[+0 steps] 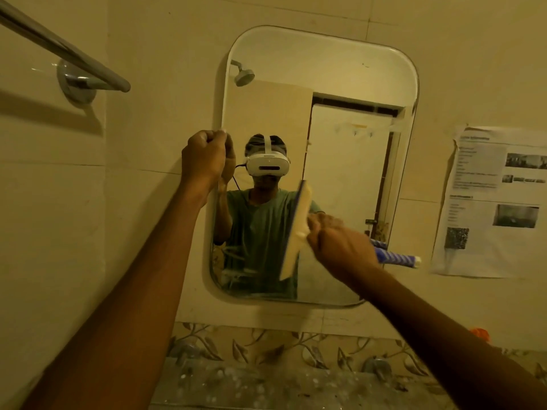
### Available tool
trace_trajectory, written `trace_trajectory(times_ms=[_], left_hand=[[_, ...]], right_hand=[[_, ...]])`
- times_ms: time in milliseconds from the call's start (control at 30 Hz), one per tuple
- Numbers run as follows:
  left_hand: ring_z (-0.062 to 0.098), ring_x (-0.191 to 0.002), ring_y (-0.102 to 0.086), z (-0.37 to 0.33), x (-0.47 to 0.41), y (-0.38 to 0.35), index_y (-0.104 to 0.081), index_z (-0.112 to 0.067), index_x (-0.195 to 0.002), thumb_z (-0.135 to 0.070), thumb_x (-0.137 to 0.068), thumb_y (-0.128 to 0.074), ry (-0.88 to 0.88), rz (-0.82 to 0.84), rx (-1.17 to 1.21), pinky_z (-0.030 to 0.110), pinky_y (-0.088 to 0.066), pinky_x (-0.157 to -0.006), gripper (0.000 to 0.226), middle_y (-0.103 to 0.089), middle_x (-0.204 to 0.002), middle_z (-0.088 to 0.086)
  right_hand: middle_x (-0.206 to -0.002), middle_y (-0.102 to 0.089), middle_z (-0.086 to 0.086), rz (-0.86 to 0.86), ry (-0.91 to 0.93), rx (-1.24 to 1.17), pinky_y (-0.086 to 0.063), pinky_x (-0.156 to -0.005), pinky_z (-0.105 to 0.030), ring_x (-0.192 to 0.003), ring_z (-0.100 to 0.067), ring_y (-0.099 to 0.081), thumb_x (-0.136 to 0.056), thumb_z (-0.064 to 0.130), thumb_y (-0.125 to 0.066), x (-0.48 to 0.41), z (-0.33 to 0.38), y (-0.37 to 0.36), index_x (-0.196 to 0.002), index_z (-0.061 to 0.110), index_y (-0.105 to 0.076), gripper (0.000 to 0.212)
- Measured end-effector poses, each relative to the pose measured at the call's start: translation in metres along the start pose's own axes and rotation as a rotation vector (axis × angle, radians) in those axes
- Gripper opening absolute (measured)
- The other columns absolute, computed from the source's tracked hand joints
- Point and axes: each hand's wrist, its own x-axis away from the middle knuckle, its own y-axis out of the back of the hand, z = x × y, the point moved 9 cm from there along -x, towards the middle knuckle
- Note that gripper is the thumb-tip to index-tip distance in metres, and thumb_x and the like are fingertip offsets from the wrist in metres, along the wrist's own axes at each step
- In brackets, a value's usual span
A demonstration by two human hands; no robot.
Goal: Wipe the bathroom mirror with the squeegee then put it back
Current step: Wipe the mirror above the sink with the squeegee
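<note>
A rounded rectangular mirror (349,84) hangs on the tiled wall ahead. My left hand (204,156) grips the mirror's left edge at mid height, fingers closed on the frame. My right hand (340,247) is shut on the squeegee (296,232), which has a pale yellow head with a blue blade and a blue-and-white striped handle sticking out to the right. The head stands nearly upright, pressed against the glass in the lower middle of the mirror. The glass reflects a person in a green shirt.
A chrome towel bar (68,51) juts from the wall at upper left. A printed paper sheet (491,202) is stuck right of the mirror. A floral tile border (266,347) and speckled ledge run below, with a small orange object (481,334) at right.
</note>
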Motion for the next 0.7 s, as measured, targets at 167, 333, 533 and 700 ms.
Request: trace_trajectory(times_ms=[167,333,533,700], left_hand=[[0.007,-0.091,-0.054,-0.002,0.002,0.001,-0.059,-0.013,-0.118,-0.034,-0.101,-0.042,-0.023,-0.024,-0.061,0.012,-0.039,-0.062,0.032,-0.059,-0.104,-0.003],[0.007,-0.09,-0.054,-0.002,0.005,0.0,-0.058,-0.016,-0.116,-0.038,-0.1,-0.043,-0.018,-0.021,-0.066,0.013,-0.039,-0.063,0.031,-0.059,-0.102,-0.005],[0.017,-0.093,-0.064,0.012,0.006,0.004,-0.066,-0.028,-0.085,-0.038,-0.094,-0.053,0.038,0.011,0.149,0.039,-0.056,-0.085,0.018,-0.066,-0.087,-0.008],[0.014,-0.077,-0.07,0.026,-0.001,0.007,-0.07,-0.015,-0.092,-0.02,-0.09,-0.061,0.243,0.084,0.494,0.039,-0.059,-0.075,0.011,-0.073,-0.079,-0.002]], right_hand=[[-0.087,-0.058,0.002,0.012,-0.138,0.216,-0.041,-0.055,-0.024,-0.061,-0.011,-0.051,-0.103,0.041,-0.019,0.039,-0.054,0.011,-0.124,0.017,-0.049,0.044],[-0.063,-0.045,0.007,-0.002,0.034,0.163,-0.041,-0.047,-0.023,-0.05,-0.007,-0.047,-0.104,0.042,-0.028,0.033,0.013,-0.01,-0.097,0.023,-0.058,0.036],[-0.066,-0.048,0.005,0.043,0.166,0.014,-0.045,-0.057,-0.031,-0.058,-0.015,-0.053,-0.105,0.042,-0.026,0.012,0.123,-0.039,-0.092,0.018,-0.059,0.043],[-0.069,-0.052,0.0,0.032,0.158,0.015,-0.04,-0.057,-0.032,-0.057,-0.017,-0.051,-0.105,0.041,-0.022,0.004,0.137,-0.045,-0.09,0.015,-0.06,0.049]])
